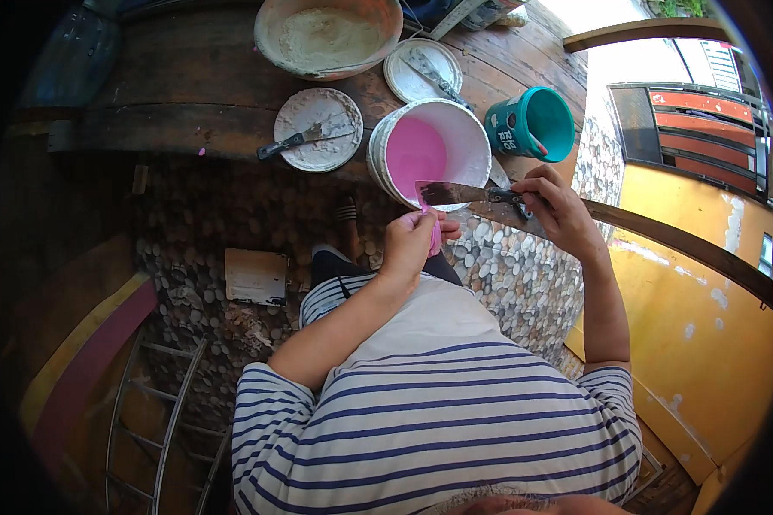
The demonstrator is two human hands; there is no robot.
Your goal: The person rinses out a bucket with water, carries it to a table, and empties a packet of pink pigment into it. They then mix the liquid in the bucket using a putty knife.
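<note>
My right hand (560,210) is closed round the dark handle of a long, stained knife (464,195). The blade points left, over the near rim of a white bucket (472,150) with pink liquid (416,159) inside. Just below the blade's tip, my left hand (410,245) grips a limp pink piece (435,238) that looks like thin plastic or cloth. Its upper end reaches the blade near the tip. Whether the blade is cutting it, I cannot tell. A teal bucket (507,127) with a handle-like object inside stands right of the white one.
On the wooden table (180,129) lie two whitish lids, a near lid (305,159) and a far lid (399,73), each with a putty-smeared tool. Behind is a bowl (270,34) of pale paste. A ladder (159,395) and a flat tray (256,276) are at lower left.
</note>
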